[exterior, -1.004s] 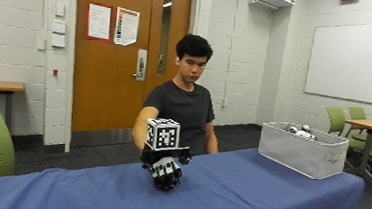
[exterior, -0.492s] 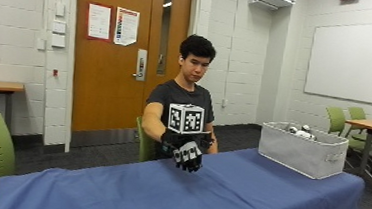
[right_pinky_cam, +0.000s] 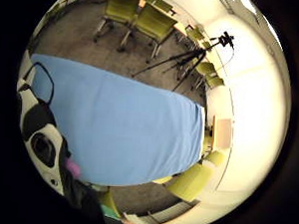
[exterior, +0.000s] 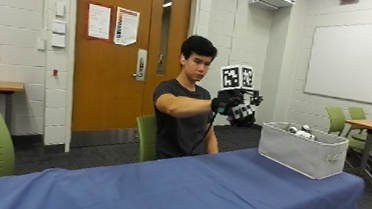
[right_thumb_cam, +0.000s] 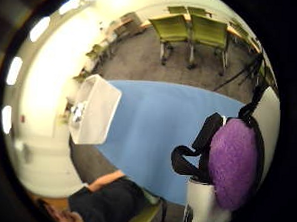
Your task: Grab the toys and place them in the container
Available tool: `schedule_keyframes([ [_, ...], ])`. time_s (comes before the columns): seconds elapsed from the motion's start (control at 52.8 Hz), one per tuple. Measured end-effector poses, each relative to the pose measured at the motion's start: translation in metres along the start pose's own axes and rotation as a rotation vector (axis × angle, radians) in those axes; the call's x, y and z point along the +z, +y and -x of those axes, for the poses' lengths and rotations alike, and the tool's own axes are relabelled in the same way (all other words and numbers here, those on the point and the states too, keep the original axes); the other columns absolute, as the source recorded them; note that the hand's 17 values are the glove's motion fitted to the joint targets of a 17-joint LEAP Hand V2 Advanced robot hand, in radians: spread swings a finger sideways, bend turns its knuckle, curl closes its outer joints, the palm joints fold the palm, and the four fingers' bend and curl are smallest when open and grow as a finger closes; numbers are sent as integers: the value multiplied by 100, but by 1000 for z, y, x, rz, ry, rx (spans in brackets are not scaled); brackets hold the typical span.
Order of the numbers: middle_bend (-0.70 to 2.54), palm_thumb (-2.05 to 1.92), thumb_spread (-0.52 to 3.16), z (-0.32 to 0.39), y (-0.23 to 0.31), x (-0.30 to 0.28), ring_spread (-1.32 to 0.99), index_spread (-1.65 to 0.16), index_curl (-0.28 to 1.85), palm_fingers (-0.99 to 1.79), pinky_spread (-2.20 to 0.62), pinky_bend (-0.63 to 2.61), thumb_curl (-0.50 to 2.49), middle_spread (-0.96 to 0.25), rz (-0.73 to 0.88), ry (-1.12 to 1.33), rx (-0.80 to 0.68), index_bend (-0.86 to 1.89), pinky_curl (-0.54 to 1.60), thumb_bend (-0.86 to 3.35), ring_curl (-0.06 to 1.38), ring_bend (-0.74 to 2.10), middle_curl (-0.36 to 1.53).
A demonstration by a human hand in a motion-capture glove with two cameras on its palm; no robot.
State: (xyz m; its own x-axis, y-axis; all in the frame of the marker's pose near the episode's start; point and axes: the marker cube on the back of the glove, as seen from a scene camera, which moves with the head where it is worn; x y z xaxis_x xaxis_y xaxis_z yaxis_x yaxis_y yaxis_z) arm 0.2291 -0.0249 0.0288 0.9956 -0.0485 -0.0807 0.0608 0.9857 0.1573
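In the outside view my gloved right hand (exterior: 234,105) is raised at chest height, left of the grey fabric container (exterior: 303,150) and higher than its rim. Its fingers curl round a black-and-white plush toy (exterior: 243,114). The same toy fills the edge of both palm views, showing a fuzzy purple part (right_thumb_cam: 234,160) and a white-and-black body (right_pinky_cam: 41,137). The container (right_thumb_cam: 95,113) stands at the end of the blue-covered table (exterior: 186,185), with a few small toys (exterior: 300,131) inside it.
The blue cloth (right_pinky_cam: 123,131) stretches bare beneath the hand. A green chair (exterior: 146,136) stands behind the table, where the person sits. More green chairs (exterior: 348,122) and a wooden table stand beyond the container. A camera tripod (right_pinky_cam: 192,56) stands on the floor across the table.
The hand has lifted from just above the table to chest height and swung toward the container, carrying the plush toy.
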Motion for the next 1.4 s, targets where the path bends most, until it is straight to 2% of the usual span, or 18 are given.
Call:
schedule_keyframes([
  [0.246,112,62,100,152,-45,-53,-36,-28,91,125,-47,90,76,-27,-67,-34,-186,51,44,-1,54,130,64],
  [0.36,113,61,102,218,-54,-67,-36,-28,92,125,-47,91,79,-27,-72,-129,-376,52,45,0,53,130,65],
  [0.549,113,60,105,332,-76,-65,-36,-27,93,124,-47,91,82,-26,-76,-80,-359,53,45,0,53,131,65],
  [0.663,113,60,106,423,-77,-55,-35,-27,93,123,-47,91,84,-26,-34,-218,-377,53,45,0,53,132,65],
  [0.739,113,60,106,411,-88,-38,-35,-26,94,123,-47,92,85,-26,-23,-202,-444,53,45,0,53,132,65],
  [0.795,113,59,107,380,-103,-26,-35,-26,94,123,-47,92,86,-26,-8,-207,-412,53,45,-1,53,132,65],
  [0.928,113,59,107,386,-103,-12,-35,-26,94,122,-47,91,88,-26,4,-208,-462,53,45,-1,53,132,65],
  [1.042,111,59,108,391,-105,-5,-35,-26,95,119,-48,89,89,-26,35,-251,-400,52,44,-1,52,132,65],
  [1.155,109,56,108,382,-102,11,-36,-26,95,116,-48,87,89,-27,184,-137,-413,49,43,-2,52,131,64],
  [1.231,97,28,122,377,-100,19,-36,-28,91,96,-46,91,73,-28,298,-106,-373,33,43,-10,48,124,60],
  [1.25,83,15,119,377,-99,20,-37,-29,88,65,-43,100,68,-27,311,-111,-372,22,46,-16,47,119,56],
  [1.288,68,-2,114,376,-97,20,-34,-29,90,17,-38,107,63,-25,321,-124,-399,15,51,-18,49,112,54],
  [1.326,60,-12,109,373,-94,19,-30,-30,87,-9,-32,113,58,-20,317,-144,-441,13,55,-17,47,98,52],
  [1.401,50,-17,104,362,-92,21,-25,-33,75,-14,-23,110,51,-15,286,-98,-484,14,47,-15,34,77,46],
])
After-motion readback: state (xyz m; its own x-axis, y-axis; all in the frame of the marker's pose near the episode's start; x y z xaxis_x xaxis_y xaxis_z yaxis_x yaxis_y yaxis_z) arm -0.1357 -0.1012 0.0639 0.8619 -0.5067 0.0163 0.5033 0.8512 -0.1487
